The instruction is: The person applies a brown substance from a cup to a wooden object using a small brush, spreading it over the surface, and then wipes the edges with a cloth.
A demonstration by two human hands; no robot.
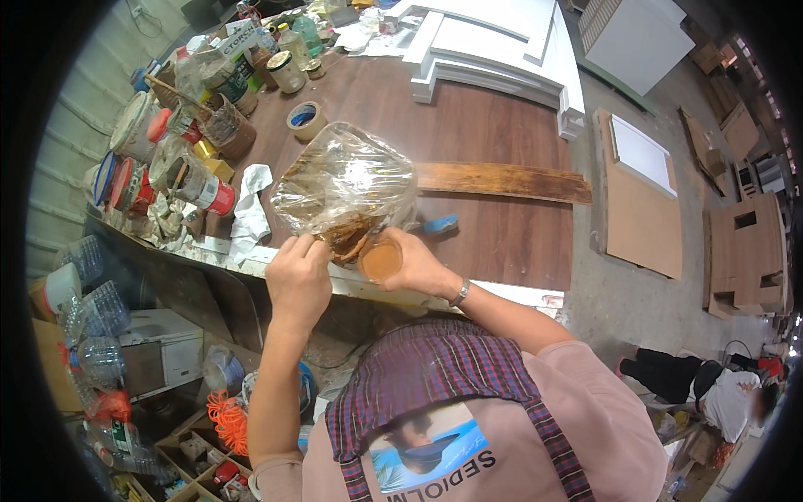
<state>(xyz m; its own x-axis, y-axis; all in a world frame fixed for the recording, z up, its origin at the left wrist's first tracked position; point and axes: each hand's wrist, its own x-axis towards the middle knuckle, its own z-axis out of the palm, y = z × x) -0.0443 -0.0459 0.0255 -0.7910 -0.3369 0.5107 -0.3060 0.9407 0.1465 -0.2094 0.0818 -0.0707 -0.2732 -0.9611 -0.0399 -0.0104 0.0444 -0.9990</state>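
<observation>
"Where's the cup [381, 262]?"
"At the tabletop's [493, 238] near edge, the right hand [418, 266] curled round it. The left hand [299, 266] pinches the clear plastic wrap [347, 163] just beside it."
"And the surface?"
"Wood-grain brown. A stained board [510, 181] lies to the right; jars [288, 75] crowd the far left (a tape roll [311, 131] near them)."
"The room?"
"Grey floor [627, 305] at right, ribbed wall [71, 138] at left."
</observation>
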